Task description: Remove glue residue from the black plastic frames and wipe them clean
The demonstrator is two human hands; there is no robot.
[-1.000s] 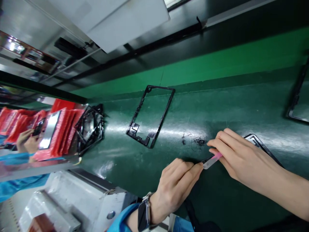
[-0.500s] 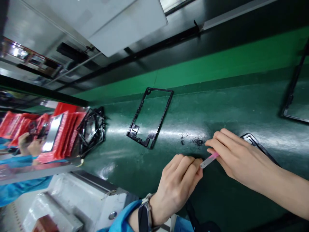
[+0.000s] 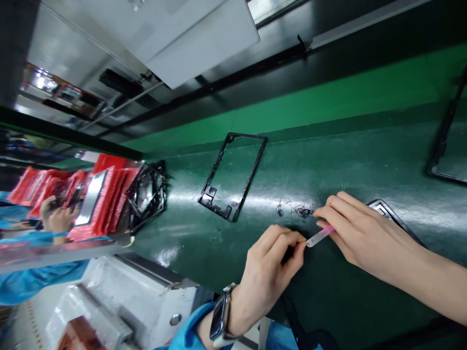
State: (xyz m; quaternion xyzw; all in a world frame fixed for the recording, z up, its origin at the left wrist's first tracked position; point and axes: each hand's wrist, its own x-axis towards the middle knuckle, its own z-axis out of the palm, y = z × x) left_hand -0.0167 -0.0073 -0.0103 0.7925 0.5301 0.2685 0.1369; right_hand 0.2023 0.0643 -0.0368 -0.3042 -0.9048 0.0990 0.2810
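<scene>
My right hand (image 3: 352, 228) is closed around a slim tool (image 3: 320, 236) with a pink part and a pale, see-through end; its exact kind does not show. My left hand (image 3: 272, 267) is pinched, thumb and fingertips meeting at the tool's pale end. Whatever lies between those fingertips is too small to make out. Just beyond the hands, a small heap of dark, thread-like shavings (image 3: 303, 211) lies on the green bench. Partly hidden under my right forearm is a black frame with a light panel (image 3: 388, 212). Another thin black rectangular frame (image 3: 251, 176) lies left of the shavings.
Several black frames (image 3: 148, 192) are piled at the left, beside red bubble-wrap packs (image 3: 100, 209). Another person's hands (image 3: 58, 216) are among those packs. At the right edge lies one more black frame (image 3: 445, 173). A white metal box (image 3: 182, 306) stands at the lower left.
The view has shifted slightly, moving the scene a little to the right. My left thumb has dropped apart from the curled fingers, leaving a gap inside the pinch. The right hand keeps its grip.
</scene>
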